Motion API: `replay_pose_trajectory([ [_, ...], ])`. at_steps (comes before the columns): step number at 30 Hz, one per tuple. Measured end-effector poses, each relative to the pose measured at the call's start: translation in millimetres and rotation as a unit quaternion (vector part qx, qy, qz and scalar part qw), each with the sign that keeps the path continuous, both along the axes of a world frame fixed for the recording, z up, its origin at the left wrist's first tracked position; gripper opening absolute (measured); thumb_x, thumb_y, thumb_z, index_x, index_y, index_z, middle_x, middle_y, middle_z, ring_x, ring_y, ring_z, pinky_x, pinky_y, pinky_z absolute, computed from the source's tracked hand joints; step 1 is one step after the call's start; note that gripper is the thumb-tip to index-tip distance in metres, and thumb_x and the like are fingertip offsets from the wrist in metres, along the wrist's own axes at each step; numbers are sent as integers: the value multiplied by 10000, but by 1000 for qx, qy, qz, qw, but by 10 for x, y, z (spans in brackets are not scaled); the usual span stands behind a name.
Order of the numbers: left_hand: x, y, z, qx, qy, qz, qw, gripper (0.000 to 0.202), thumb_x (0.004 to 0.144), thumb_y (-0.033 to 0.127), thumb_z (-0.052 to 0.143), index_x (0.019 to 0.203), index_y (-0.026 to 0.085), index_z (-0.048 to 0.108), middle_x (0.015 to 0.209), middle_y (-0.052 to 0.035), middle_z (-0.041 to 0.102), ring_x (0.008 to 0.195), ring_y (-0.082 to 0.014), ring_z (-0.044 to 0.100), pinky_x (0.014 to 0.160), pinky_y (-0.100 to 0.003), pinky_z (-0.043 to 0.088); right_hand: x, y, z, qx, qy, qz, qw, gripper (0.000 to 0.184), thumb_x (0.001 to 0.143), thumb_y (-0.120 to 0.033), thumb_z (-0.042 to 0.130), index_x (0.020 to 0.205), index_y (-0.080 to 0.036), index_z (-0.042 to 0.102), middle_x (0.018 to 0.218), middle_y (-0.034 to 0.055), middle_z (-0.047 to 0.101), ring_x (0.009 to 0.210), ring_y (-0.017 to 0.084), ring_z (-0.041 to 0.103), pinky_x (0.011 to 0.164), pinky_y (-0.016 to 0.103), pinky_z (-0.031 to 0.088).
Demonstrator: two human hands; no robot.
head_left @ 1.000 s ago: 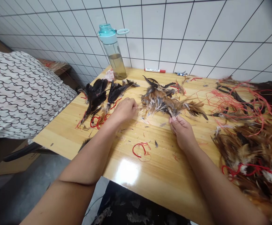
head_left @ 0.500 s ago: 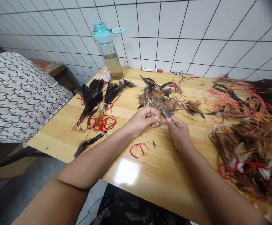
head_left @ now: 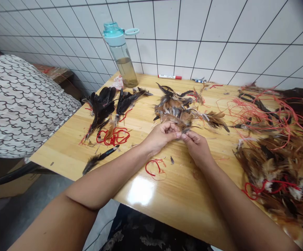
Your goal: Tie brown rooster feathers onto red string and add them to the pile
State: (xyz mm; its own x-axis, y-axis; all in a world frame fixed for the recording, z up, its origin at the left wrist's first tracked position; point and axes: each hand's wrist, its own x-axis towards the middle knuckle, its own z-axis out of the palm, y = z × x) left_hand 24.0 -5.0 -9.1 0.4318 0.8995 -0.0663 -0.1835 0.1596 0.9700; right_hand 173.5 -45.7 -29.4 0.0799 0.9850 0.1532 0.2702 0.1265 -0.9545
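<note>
My left hand and my right hand meet near the middle of the wooden table, thumbs and forefingers pinched together at the lower end of a small feather. Its tip points away from me, toward a loose pile of brown and grey feathers just beyond my fingers. How the quill lies between the two pinches is too small to make out. Closer to me, short pieces of red cord lie on the tabletop.
Black feathers and a coil of red cord lie to the left. A water bottle and a red marker stand by the tiled wall. Right are tangled red strings, black-handled scissors and a large brown feather heap.
My hands have come together; the right hand has moved slightly left and its fingertips now touch the left hand's. The things on the table lie as before.
</note>
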Motion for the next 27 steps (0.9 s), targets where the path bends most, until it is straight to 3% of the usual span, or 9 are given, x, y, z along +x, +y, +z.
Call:
replay_pose_trajectory([
  [5, -10, -3, -2, -7, -12, -21, 1000, 337, 629, 331, 821, 725, 129, 569, 691, 7, 617, 669, -94, 578, 715, -258, 432, 19, 14, -2, -3, 0, 35, 999, 213, 804, -336, 556, 628, -216, 550, 675, 7, 555, 707, 171, 495, 697, 289, 401],
  [10, -11, -1, 8, -7, 14, -42, 999, 324, 666, 363, 796, 717, 123, 584, 660, -11, 629, 614, -89, 565, 609, -232, 396, 25, 19, 2, 14, -34, 56, 998, 204, 805, -305, 536, 622, -218, 521, 680, 9, 551, 702, 172, 498, 707, 295, 404],
  [18, -19, 16, 14, 25, -9, -61, 998, 312, 657, 344, 789, 791, 139, 596, 629, 15, 617, 599, -108, 581, 642, -256, 448, 34, 17, -53, 32, -99, 78, 992, 204, 821, -262, 519, 638, -220, 598, 669, 23, 586, 681, 178, 535, 682, 304, 418],
  [22, -42, 42, 1, 76, 49, -83, 992, 245, 721, 343, 725, 751, 141, 591, 627, 5, 589, 602, -111, 543, 634, -258, 430, 41, 27, -89, 20, -83, 89, 992, 202, 832, -308, 546, 675, -226, 642, 718, 37, 623, 736, 198, 576, 735, 334, 442],
  [27, -87, 69, -28, 147, 131, -43, 980, 183, 747, 288, 677, 697, 156, 560, 699, -11, 571, 676, -134, 528, 658, -269, 427, 36, 20, -67, 28, -39, 92, 995, 197, 812, -337, 596, 655, -226, 636, 693, 30, 614, 726, 196, 574, 737, 333, 448],
])
